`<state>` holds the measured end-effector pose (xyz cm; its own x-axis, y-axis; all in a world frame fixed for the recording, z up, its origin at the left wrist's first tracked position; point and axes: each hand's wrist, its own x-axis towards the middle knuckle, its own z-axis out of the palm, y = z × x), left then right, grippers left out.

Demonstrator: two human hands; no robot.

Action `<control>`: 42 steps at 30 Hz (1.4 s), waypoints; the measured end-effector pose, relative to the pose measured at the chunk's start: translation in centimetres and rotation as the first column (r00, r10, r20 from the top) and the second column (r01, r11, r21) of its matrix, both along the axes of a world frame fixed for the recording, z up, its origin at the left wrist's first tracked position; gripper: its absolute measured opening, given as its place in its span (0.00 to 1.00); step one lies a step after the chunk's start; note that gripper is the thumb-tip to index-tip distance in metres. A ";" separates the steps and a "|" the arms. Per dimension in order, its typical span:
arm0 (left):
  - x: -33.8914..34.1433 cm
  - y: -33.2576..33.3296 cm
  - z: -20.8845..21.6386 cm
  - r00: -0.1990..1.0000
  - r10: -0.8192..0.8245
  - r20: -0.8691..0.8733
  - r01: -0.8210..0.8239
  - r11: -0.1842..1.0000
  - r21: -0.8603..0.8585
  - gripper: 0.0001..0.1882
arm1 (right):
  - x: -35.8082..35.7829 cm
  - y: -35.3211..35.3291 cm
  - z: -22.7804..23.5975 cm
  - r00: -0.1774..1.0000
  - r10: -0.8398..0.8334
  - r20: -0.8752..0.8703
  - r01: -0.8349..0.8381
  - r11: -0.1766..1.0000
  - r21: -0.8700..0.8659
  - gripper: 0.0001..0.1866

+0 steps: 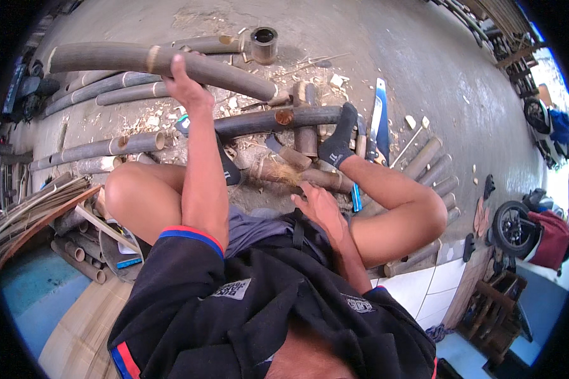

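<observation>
The fingers of the left hand (193,95) are grasping a pole (107,58) around its middle; the pole is lying level-ish above the floor (417,69); the fingers of the right hand (322,205) are curving loosely, holding nothing visible, near a bamboo stub (329,180); a dark pole (250,123) is crossing a short log (305,95) beside the right foot (338,142); a saw (379,117) is lying right of that foot.

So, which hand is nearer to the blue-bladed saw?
Right. The right hand is below-left of the saw; the left hand, holding the bamboo pole, is much farther left.
</observation>
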<state>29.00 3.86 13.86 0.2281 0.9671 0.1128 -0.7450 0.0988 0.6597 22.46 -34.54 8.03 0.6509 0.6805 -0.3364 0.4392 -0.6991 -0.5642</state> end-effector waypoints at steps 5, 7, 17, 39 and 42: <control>1.8 -1.4 1.2 0.998 0.017 -0.066 -0.010 0.995 0.104 0.32 | 0.1 0.0 0.0 1.000 -0.001 -0.007 0.001 1.000 0.008 0.21; 2.5 -4.0 1.3 0.996 -0.038 -0.083 0.053 0.980 0.190 0.31 | -0.2 0.0 0.0 1.000 -0.003 -0.006 0.004 1.000 0.001 0.21; 4.2 -8.6 -1.0 0.972 -0.187 -0.144 0.221 0.935 0.279 0.19 | -0.2 0.4 -0.4 0.999 -0.032 -0.041 0.034 0.998 0.046 0.20; 6.0 -10.5 -2.5 0.869 -0.188 -0.457 0.360 0.875 0.325 0.31 | 2.0 0.3 -0.5 0.999 -0.021 -0.031 0.023 0.997 0.069 0.24; 6.1 -11.4 -1.7 0.842 -0.067 -0.535 0.372 0.790 0.487 0.31 | 7.3 2.5 5.5 0.989 -0.096 -0.116 0.119 0.969 0.218 0.25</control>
